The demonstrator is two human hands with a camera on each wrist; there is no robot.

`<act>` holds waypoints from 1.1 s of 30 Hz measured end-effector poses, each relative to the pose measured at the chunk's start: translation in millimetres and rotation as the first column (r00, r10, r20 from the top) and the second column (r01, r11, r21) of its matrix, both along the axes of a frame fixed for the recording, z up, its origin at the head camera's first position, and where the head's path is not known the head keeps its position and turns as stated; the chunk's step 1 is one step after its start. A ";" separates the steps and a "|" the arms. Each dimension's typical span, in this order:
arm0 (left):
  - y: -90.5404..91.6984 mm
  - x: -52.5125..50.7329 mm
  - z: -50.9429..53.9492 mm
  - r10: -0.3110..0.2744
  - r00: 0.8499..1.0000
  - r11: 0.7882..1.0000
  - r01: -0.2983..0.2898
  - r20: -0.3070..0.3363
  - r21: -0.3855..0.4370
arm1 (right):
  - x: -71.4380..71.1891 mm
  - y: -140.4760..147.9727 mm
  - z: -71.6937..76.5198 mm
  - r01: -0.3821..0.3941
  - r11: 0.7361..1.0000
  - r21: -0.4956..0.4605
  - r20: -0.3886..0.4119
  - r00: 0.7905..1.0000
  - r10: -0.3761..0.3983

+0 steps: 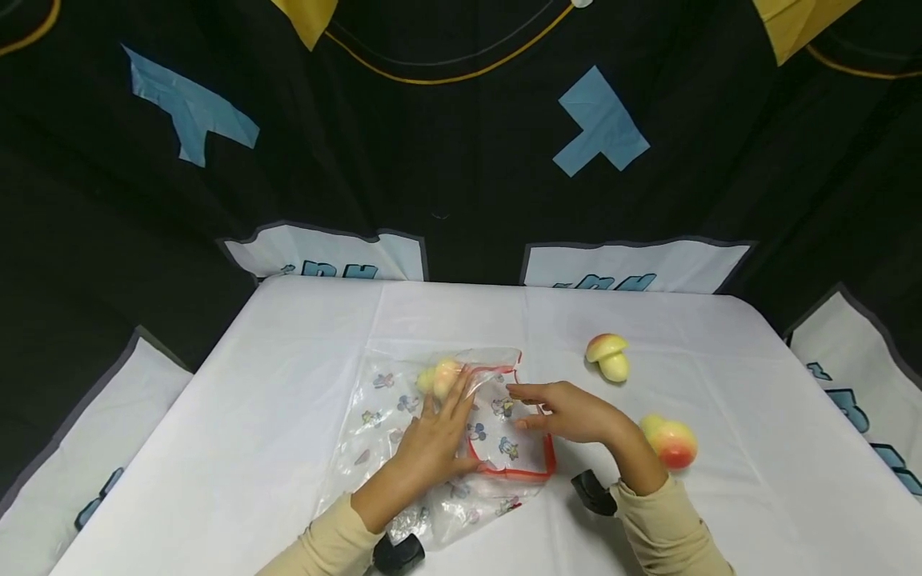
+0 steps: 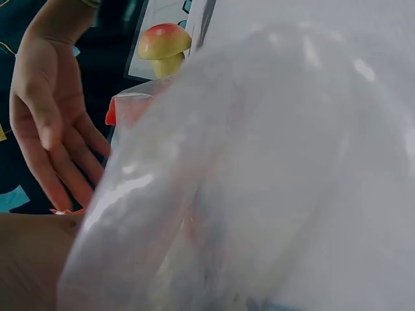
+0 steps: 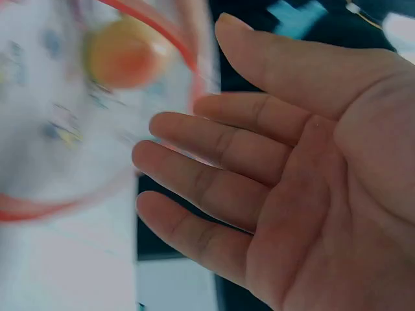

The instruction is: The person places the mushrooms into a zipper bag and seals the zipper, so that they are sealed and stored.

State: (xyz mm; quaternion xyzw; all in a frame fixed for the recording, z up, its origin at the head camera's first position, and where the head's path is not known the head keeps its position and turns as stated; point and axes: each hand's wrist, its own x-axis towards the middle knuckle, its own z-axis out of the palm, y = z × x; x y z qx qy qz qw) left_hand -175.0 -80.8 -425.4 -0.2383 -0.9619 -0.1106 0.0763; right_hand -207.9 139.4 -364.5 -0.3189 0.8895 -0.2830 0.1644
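Observation:
A clear plastic bag point(image 1: 374, 448) with small cartoon figures and a red-edged mouth lies on the white table. Inside it is a yellow-and-orange toy point(image 1: 446, 376), which shows blurred through the plastic as an orange-yellow toy point(image 3: 123, 55) in the right wrist view. My left hand point(image 1: 432, 444) rests on the bag beside its mouth, fingers extended and spread. Just right of the mouth hovers my right hand point(image 1: 569, 412), holding nothing; its palm and loosely straight fingers show in the right wrist view. Hazy plastic point(image 2: 259, 162) hides much of the left wrist view.
A toy mushroom point(image 1: 607, 357) with a red-and-yellow cap lies on the table point(image 1: 302, 384), to the right of the bag. Nearer my right forearm lies another yellow-and-red toy point(image 1: 670, 442). A black cloth point(image 1: 461, 176) with blue and yellow patches hangs behind the table.

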 end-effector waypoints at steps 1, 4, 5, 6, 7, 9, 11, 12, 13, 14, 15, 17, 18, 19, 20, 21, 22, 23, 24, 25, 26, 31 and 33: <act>-0.1 -0.5 0.1 0.001 1.000 1.000 -0.001 0.001 0.005 | -1.2 5.1 4.0 0.003 1.000 -0.017 -0.007 1.000 -0.003; -0.4 -2.3 -0.2 0.004 1.000 1.000 -0.004 0.006 0.019 | -6.7 18.8 12.0 0.030 0.996 -0.082 -0.020 0.999 -0.032; -0.5 -2.7 -0.2 0.003 1.000 1.000 -0.003 0.006 0.023 | -9.1 23.2 13.0 0.048 0.994 -0.099 -0.028 0.998 -0.051; -0.6 -3.0 -0.2 0.002 1.000 1.000 -0.003 0.006 0.028 | -11.6 27.3 13.4 0.071 0.991 -0.113 -0.040 0.996 -0.076; -0.7 -3.2 -0.2 0.002 1.000 0.999 -0.002 0.006 0.033 | -14.3 31.4 13.1 0.102 0.988 -0.116 -0.052 0.993 -0.109; -0.7 -3.6 -0.1 0.001 1.000 0.999 -0.001 0.008 0.035 | -19.7 38.7 11.4 0.175 0.978 -0.114 -0.085 0.979 -0.185; -0.4 -3.3 0.4 0.000 1.000 0.999 -0.001 0.013 0.036 | -25.2 45.4 7.9 0.256 0.961 -0.101 -0.124 0.956 -0.267; -0.3 -3.2 0.3 0.002 1.000 0.999 -0.003 0.021 0.038 | -27.5 48.4 6.2 0.293 0.952 -0.087 -0.147 0.942 -0.303; -0.1 -3.1 0.5 0.002 1.000 0.999 -0.003 0.030 0.043 | -29.8 51.2 4.1 0.329 0.942 -0.071 -0.166 0.927 -0.336; 0.1 -2.9 0.7 0.003 0.999 0.999 -0.005 0.036 0.044 | -31.8 53.6 2.1 0.359 0.932 -0.058 -0.185 0.913 -0.363; 0.3 -2.9 0.9 0.004 0.999 0.999 -0.006 0.041 0.045 | -33.7 55.8 0.0 0.383 0.923 -0.040 -0.210 0.900 -0.383; 0.8 -2.8 1.4 0.006 0.999 0.999 -0.009 0.051 0.048 | -36.5 59.6 -4.4 0.432 0.902 0.014 -0.246 0.875 -0.416; 1.0 -2.9 1.4 0.006 0.999 0.999 -0.008 0.052 0.047 | -37.5 60.9 -6.2 0.451 0.892 0.040 -0.255 0.867 -0.427; 1.2 -2.9 2.0 0.004 0.999 0.999 -0.007 0.049 0.045 | -38.6 62.2 -8.4 0.469 0.881 0.061 -0.261 0.859 -0.440; 1.4 -3.1 2.2 0.005 0.999 0.999 -0.006 0.046 0.041 | -40.1 63.6 -10.8 0.485 0.871 0.084 -0.264 0.853 -0.450; 1.6 -3.2 2.4 0.003 0.999 0.999 -0.004 0.042 0.040 | -41.2 64.8 -12.9 0.500 0.860 0.107 -0.266 0.847 -0.460; 1.7 -3.3 2.6 0.001 0.999 0.999 -0.003 0.038 0.039 | -42.5 66.1 -15.1 0.516 0.847 0.126 -0.259 0.842 -0.474; 1.7 -3.4 2.8 0.001 1.000 0.999 -0.002 0.031 0.037 | -43.8 67.5 -17.8 0.527 0.839 0.137 -0.254 0.837 -0.485; 1.8 -3.6 2.6 0.000 1.000 0.999 -0.001 0.028 0.036 | -45.5 69.0 -20.4 0.538 0.830 0.147 -0.250 0.832 -0.495; 1.7 -3.7 2.4 0.001 1.000 0.999 -0.002 0.027 0.037 | -47.1 70.4 -23.2 0.549 0.822 0.153 -0.243 0.827 -0.507; 1.5 -3.6 2.1 0.001 1.000 0.999 -0.002 0.027 0.037 | -50.4 73.8 -30.7 0.561 0.815 0.148 -0.249 0.818 -0.518; -0.7 -1.3 0.2 0.004 0.999 0.999 -0.005 0.041 0.034 | -52.0 75.2 -40.3 0.575 0.804 0.154 -0.202 0.815 -0.544; -1.8 -1.2 0.7 0.008 0.999 1.000 -0.009 0.031 0.024 | -49.2 71.3 -34.7 0.564 0.810 0.163 -0.195 0.823 -0.534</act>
